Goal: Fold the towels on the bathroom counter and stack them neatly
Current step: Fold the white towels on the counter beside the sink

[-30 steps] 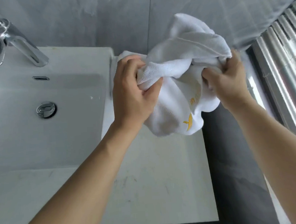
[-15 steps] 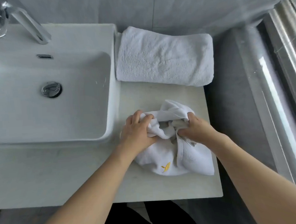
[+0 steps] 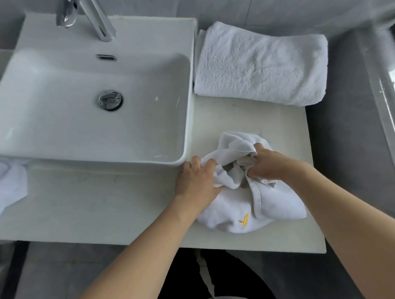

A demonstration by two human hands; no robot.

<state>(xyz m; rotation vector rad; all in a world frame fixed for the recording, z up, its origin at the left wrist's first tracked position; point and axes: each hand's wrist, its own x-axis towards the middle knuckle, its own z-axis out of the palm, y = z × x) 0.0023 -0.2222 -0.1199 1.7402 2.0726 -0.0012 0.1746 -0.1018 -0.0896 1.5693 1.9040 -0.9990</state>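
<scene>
Since a moment ago little has changed: my left hand (image 3: 197,181) and my right hand (image 3: 265,165) stay bunched into the crumpled towel (image 3: 244,192), which lies on the counter (image 3: 126,203) near its front edge, just right of the sink's near corner. A second ago I held this towel up in the air in front of the wall; now it rests on the stone. My left fingers are curled round a fold on the towel's left side, and my right fingers pinch a gathered ridge near its middle. The folded towel (image 3: 260,65) lies flat at the back of the counter, beside the sink (image 3: 93,104), well apart from my hands. More of the sink and the faucet (image 3: 93,15) shows now, and another white cloth (image 3: 4,184) shows at the far left edge. The only mark I can read is a small yellow embroidered emblem (image 3: 244,220) on the crumpled towel's front; there are no letters.
</scene>
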